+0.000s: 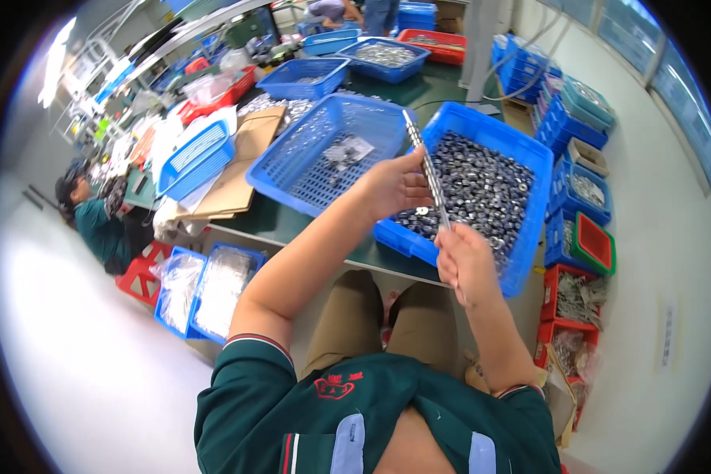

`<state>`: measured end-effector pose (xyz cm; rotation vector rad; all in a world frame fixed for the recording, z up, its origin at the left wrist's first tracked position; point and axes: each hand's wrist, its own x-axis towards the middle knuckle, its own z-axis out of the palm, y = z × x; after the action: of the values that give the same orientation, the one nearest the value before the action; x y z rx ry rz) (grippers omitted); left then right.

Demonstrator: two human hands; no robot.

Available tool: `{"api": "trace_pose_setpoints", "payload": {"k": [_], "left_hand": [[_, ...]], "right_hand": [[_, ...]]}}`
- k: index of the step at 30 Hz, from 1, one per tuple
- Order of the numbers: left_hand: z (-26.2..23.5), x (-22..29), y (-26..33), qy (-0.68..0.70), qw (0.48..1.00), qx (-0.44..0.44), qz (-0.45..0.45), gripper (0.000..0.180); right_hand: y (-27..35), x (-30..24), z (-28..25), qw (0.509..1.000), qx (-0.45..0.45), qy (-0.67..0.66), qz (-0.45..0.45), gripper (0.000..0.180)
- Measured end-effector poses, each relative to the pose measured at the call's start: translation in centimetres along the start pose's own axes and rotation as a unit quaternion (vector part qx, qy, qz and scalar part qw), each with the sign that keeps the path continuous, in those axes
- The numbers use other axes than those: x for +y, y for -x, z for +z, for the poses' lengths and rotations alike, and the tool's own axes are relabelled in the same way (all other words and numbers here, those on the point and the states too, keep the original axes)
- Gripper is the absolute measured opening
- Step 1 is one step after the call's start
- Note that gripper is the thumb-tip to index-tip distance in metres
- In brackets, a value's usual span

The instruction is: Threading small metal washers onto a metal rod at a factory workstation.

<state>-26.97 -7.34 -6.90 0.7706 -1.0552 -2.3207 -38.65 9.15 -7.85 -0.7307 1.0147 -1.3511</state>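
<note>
mid-frame, left hand [393, 188] is clamped on a thin metal rod [423, 162] stacked with washers; right hand [464, 261] pinches the rod's lower end, just over the blue bin of washers [482, 186] on the green surface [280, 221]. looks like the threading step; another washer would need a careful line-up on the rod.
</note>
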Motion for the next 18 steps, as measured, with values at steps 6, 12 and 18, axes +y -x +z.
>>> {"api": "trace_pose_setpoints", "payload": {"k": [6, 12, 18], "left_hand": [[-3.1, 0.4, 0.9, -0.042, 0.990, 0.120, 0.069, 0.025], [-6.6, 3.2, 0.0, -0.070, 0.968, 0.234, 0.058, 0.017], [-10.3, 4.5, -1.8, -0.175, 0.945, 0.277, -0.007, 0.014]], "right_hand": [[-7.8, -0.1, 4.1, 0.995, -0.055, -0.026, 0.084, 0.017], [-14.1, 1.2, 7.3, 0.984, -0.091, -0.009, 0.155, 0.017], [-17.9, 1.6, 9.7, 0.968, -0.045, -0.037, 0.245, 0.023]]}}
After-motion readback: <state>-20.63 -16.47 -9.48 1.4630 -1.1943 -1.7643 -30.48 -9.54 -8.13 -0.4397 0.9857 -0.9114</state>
